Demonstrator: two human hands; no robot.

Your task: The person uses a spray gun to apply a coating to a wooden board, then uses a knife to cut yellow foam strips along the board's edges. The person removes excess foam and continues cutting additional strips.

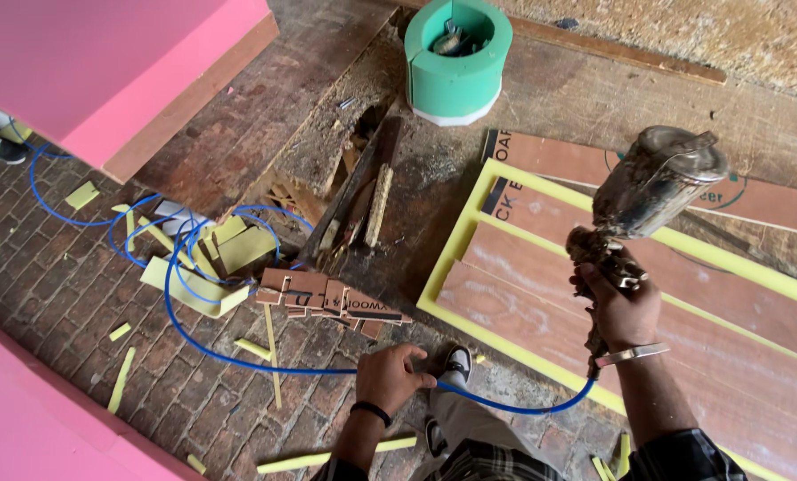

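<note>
Over the yellow foam-edged plywood panel, right hand grips grimy metal spray gun, panel looks partly coated; left hand loosely curled, empty.

grimy dark-grey metal spray gun right | thin blue hose looping left | green foam cylinder far, white base | pink foam slabs far left and near left | reddish-brown plywood boards edged with pale-yellow foam strips | dull red-brown brick floor | plaid sleeves
</note>
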